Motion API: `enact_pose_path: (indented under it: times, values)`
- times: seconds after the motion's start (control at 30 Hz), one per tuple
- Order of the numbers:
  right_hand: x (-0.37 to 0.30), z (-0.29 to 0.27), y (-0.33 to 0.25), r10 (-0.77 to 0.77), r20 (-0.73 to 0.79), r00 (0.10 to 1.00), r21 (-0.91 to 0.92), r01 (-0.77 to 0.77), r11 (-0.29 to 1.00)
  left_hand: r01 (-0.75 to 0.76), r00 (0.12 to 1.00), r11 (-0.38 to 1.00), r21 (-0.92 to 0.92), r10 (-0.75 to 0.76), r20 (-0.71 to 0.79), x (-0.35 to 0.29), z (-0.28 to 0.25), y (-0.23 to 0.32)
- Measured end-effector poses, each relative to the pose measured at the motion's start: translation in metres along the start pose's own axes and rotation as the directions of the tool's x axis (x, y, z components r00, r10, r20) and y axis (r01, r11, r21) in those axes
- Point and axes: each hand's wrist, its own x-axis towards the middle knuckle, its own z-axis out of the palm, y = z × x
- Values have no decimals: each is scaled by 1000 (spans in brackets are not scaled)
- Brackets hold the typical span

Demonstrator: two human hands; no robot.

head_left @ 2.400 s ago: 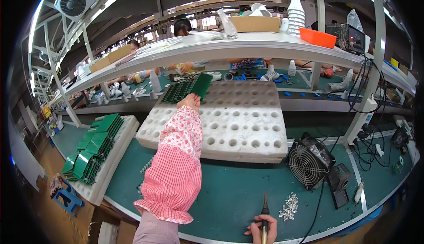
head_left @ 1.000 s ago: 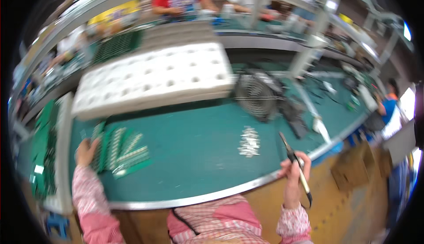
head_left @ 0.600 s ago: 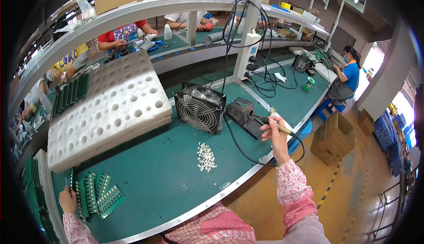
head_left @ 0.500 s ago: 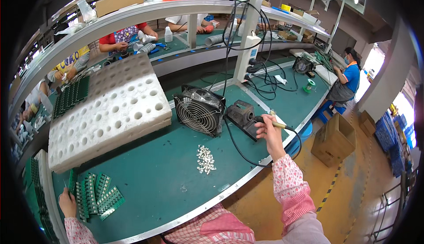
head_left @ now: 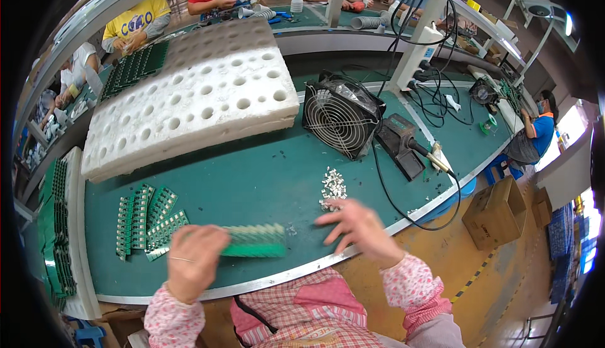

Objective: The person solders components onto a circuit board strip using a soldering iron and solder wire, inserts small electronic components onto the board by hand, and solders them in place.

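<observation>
The green circuit board strip [head_left: 255,247] is in the left hand, above the front of the bench [head_left: 252,165]. At far left, more green boards [head_left: 53,228] stand packed along a white foam slab [head_left: 77,234]. Next, several loose board strips [head_left: 140,216] lie fanned on the bench, in front of a large white foam block [head_left: 189,108] with round holes; a dark green board panel [head_left: 135,68] rests on its back left part. The left hand [head_left: 195,256], blurred, has its grip closed on the strip's left end. Farther right, a heap of small pale pieces [head_left: 333,185] lies near the right hand [head_left: 364,231], whose grip is open, fingers spread; whether they touch the heap I cannot tell. Behind stands a black fan [head_left: 340,118]; right of it, a soldering iron [head_left: 438,160] sits in a black stand [head_left: 398,143].
</observation>
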Motion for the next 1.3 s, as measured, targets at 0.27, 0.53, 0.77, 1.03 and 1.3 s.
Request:
enact_pose_path:
  times: [0.27,0.53,0.77,1.03,1.3]
  values:
    - [-2,46,22,14,133,991,-59,-6,998,92,992,986,-139,-78,103,31,24,17]
    - [-3,76,35,-232,57,971,-393,235,889,611,723,35,-791,-429,541,31,56,-10]
    - [39,100,-20,-610,347,712,-754,599,271,524,829,633,-570,-224,513,53,10,-4]
    - [76,108,-24,-285,238,929,-225,338,914,482,864,706,-519,-284,416,47,7,-10]
    - [70,93,-5,-327,121,937,-397,347,850,646,759,398,-652,-431,488,28,15,-37]
